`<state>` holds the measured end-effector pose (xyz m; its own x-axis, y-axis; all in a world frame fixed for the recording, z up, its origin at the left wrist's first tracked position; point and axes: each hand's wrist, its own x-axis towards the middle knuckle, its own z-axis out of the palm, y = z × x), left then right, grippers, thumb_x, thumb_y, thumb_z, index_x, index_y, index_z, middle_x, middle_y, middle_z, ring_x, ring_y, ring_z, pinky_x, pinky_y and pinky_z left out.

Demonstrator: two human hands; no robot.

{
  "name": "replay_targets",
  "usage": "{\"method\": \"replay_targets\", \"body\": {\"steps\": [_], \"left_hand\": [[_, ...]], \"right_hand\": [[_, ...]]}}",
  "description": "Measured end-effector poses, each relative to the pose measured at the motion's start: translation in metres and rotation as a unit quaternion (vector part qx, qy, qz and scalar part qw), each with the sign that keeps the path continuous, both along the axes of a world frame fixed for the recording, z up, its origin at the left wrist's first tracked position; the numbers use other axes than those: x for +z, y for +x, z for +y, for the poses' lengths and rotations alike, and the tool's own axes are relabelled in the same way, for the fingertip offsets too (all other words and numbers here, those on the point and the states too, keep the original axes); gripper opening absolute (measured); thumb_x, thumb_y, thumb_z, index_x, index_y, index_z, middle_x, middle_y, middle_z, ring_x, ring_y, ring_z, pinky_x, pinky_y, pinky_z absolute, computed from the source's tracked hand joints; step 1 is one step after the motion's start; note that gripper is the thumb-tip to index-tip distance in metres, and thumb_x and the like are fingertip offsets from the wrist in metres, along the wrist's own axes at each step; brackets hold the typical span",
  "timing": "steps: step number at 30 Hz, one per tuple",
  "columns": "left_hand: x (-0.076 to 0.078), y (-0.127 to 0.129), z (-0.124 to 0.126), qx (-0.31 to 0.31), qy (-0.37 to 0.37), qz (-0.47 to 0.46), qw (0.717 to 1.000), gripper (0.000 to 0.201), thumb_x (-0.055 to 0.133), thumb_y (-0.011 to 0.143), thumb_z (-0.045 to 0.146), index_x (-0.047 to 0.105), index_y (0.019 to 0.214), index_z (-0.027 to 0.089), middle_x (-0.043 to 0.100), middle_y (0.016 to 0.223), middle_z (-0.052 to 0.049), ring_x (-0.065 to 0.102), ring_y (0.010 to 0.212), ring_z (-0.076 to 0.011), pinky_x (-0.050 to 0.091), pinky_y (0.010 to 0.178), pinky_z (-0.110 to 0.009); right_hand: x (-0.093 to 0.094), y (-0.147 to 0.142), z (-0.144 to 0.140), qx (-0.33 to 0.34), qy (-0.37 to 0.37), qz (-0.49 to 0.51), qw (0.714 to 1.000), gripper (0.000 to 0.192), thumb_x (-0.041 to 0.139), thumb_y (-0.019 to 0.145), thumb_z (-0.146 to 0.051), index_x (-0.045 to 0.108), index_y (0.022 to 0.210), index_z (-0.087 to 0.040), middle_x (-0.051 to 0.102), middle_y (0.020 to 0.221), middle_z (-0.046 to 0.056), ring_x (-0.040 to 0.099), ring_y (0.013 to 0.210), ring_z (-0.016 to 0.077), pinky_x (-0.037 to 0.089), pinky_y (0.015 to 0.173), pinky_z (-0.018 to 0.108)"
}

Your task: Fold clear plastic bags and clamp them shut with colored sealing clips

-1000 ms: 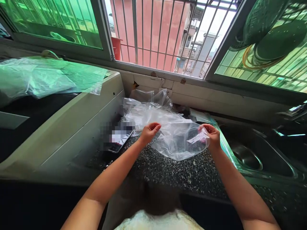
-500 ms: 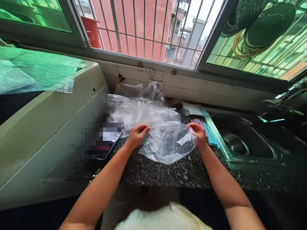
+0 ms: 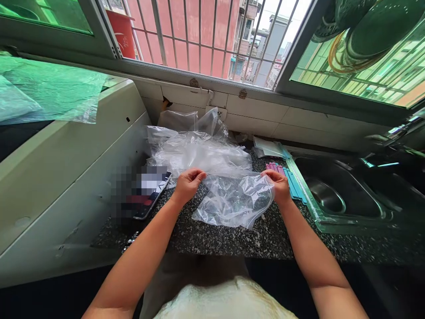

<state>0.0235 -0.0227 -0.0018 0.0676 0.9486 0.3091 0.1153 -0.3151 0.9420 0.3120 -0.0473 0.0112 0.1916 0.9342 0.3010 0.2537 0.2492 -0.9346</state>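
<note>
A: Far left, boundary noted?

B: Noted. Green-tinted plastic sheet (image 3: 59, 88) on top of a pale panel (image 3: 83, 159), with solid edge along that side of the speckled counter (image 3: 229, 246). Next inward, phone (image 3: 158, 191), partly blurred out, lying at a slant just beside the left forearm.

A: Left hand?

B: Left hand (image 3: 191, 184) in a pinch, thumb against forefinger, apparently on the near-left end of the top edge of a clear bag (image 3: 232, 201).

A: Position of bag?

B: Between both hands, in front of a heap of plastic bags (image 3: 199, 153). Stretched edge running crosswise, hand to hand; crumpled body extending from that edge toward the wearer. Longer side judged to be the crosswise one. Neither hand clearly nearer: one at each end. Contact between underside and counter: cannot tell.

A: Right hand?

B: Right hand (image 3: 277, 184) likewise pinching, at the upper right corner of the bag. Just beyond, pink and blue strips (image 3: 296, 188), then the raised rim of a sink (image 3: 358, 181).

A: Room for moving?

B: Judged tightest on the right, near strips and rim; hemmed in behind by the heap. Most room toward the wearer, up to the front edge of the counter.
</note>
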Motion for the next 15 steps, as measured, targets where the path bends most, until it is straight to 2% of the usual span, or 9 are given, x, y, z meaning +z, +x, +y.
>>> {"method": "replay_targets", "body": {"steps": [5, 7, 10, 12, 15], "left_hand": [[0.003, 0.0, 0.001, -0.021, -0.059, -0.034, 0.997, 0.024, 0.056, 0.068, 0.038, 0.054, 0.06, 0.015, 0.04, 0.05, 0.005, 0.035, 0.048, -0.0076, 0.029, 0.047, -0.022], [0.004, 0.0, 0.001, -0.025, -0.069, -0.041, 0.996, 0.025, 0.057, 0.067, 0.039, 0.053, 0.059, 0.015, 0.04, 0.05, 0.004, 0.035, 0.048, -0.0075, 0.028, 0.046, -0.021], [0.007, 0.0, 0.0, -0.038, -0.067, -0.042, 0.996, 0.025, 0.057, 0.066, 0.039, 0.053, 0.059, 0.015, 0.041, 0.05, 0.004, 0.035, 0.048, -0.0074, 0.028, 0.046, -0.021], [0.009, 0.0, -0.001, -0.049, -0.061, -0.04, 0.996, 0.025, 0.058, 0.066, 0.039, 0.053, 0.059, 0.015, 0.041, 0.05, 0.004, 0.036, 0.048, -0.0074, 0.029, 0.047, -0.021], [0.011, 0.0, -0.003, -0.058, -0.049, -0.036, 0.996, 0.025, 0.057, 0.066, 0.039, 0.053, 0.059, 0.016, 0.042, 0.051, 0.004, 0.037, 0.049, -0.0075, 0.031, 0.048, -0.021]], "right_hand": [[-0.001, 0.01, 0.001, 0.055, -0.041, -0.051, 0.996, 0.019, 0.066, 0.065, -0.035, 0.067, 0.074, -0.019, 0.064, 0.066, 0.001, 0.057, 0.058, 0.0128, 0.045, 0.053, 0.024], [0.01, 0.018, 0.004, 0.06, -0.034, -0.11, 0.992, 0.023, 0.065, 0.066, -0.035, 0.068, 0.082, -0.019, 0.067, 0.074, 0.003, 0.059, 0.065, 0.0144, 0.047, 0.058, 0.026], [0.037, 0.019, 0.011, 0.017, 0.016, -0.184, 0.983, 0.025, 0.059, 0.073, -0.037, 0.068, 0.089, -0.019, 0.068, 0.082, 0.005, 0.059, 0.068, 0.015, 0.047, 0.06, 0.028], [0.055, 0.006, 0.018, 0.059, 0.046, -0.264, 0.962, 0.023, 0.058, 0.076, -0.036, 0.069, 0.087, -0.02, 0.067, 0.081, 0.005, 0.058, 0.069, 0.0148, 0.047, 0.062, 0.028], [0.069, -0.029, 0.03, 0.19, 0.069, -0.38, 0.903, 0.02, 0.056, 0.079, -0.033, 0.069, 0.086, -0.02, 0.066, 0.082, 0.005, 0.058, 0.071, 0.0136, 0.046, 0.065, 0.027]]}}
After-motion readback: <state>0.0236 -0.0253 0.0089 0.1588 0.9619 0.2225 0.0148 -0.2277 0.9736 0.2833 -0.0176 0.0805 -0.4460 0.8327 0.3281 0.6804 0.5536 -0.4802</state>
